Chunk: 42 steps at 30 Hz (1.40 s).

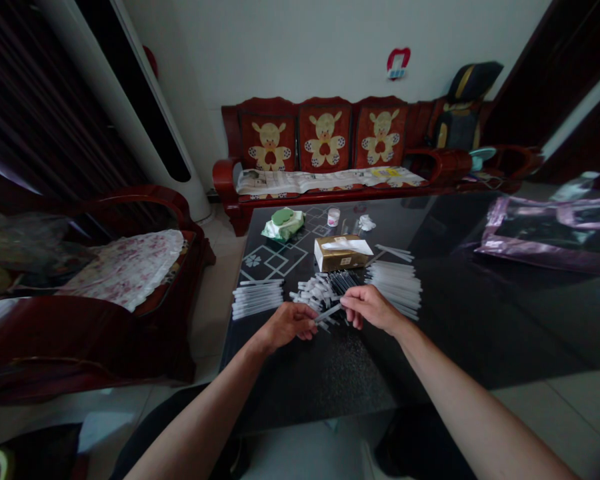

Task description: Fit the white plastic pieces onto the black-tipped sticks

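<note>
My left hand (294, 321) and my right hand (367, 307) are both closed, each pinching one end of a slim white pen-like tube (329, 313). The tube slants upward to the right, over the front of the black table. Just behind it lies a heap of short white cap-like pieces (314, 291), with thin black sticks (344, 281) beside them. Right of my right hand, long whitish tubes (394, 287) lie side by side in a stack. Left of my left hand is a smaller row of white pen-like sticks (257, 299). My fingers partly hide both tube ends.
Behind the heap stands a gold tissue box (344, 253). Farther back are a green wipes pack (284, 224), a small white cup (333, 217) and crumpled tissue (366, 223). A pink-edged clear bag (545, 233) lies on the right of the black table (445, 300). A red wooden sofa (325, 143) stands beyond.
</note>
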Each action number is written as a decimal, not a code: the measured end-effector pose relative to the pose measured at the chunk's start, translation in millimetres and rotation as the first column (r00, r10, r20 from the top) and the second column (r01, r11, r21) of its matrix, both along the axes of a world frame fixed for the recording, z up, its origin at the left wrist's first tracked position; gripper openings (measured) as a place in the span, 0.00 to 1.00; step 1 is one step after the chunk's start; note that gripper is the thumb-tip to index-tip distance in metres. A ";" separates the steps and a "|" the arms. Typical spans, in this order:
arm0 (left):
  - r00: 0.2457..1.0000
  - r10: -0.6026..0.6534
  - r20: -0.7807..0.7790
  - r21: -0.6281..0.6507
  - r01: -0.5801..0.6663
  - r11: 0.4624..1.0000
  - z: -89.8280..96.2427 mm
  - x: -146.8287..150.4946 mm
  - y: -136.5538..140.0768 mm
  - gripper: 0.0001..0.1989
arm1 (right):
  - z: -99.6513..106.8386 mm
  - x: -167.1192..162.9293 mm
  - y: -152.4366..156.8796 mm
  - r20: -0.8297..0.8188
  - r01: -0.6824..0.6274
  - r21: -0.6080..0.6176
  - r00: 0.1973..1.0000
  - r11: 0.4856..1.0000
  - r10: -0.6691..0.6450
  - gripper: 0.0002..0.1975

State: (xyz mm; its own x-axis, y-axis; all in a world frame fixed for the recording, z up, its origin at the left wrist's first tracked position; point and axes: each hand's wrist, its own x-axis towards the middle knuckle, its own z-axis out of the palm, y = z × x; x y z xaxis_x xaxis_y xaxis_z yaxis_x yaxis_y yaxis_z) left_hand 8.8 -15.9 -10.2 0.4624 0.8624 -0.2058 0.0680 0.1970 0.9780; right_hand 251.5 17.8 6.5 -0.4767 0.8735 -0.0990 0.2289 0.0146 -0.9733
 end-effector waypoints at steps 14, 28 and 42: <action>0.998 -0.039 -0.058 0.076 0.043 0.996 -2.3 1.8 -1.1 0.18 | -0.7 -6.7 -3.1 0.065 -0.070 -0.018 0.995 0.997 0.071 0.20; 0.729 0.449 -0.517 0.608 -0.056 0.792 11.9 -26.7 10.6 0.07 | 0.7 11.8 3.3 0.104 0.224 -0.018 0.970 0.974 -0.221 0.18; 0.466 0.329 -0.821 0.514 0.354 0.781 -7.8 -12.6 2.1 0.08 | 4.1 15.0 0.5 0.085 0.255 -0.055 0.964 0.965 -0.250 0.16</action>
State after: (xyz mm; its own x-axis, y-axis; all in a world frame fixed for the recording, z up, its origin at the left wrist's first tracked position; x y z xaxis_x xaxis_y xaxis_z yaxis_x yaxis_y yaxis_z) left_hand -3.8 -13.7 -18.0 0.3537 0.9353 0.0124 0.8946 -0.3421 0.2874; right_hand 266.5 18.4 10.6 -0.2300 0.9551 -0.1868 0.2908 -0.1157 -0.9498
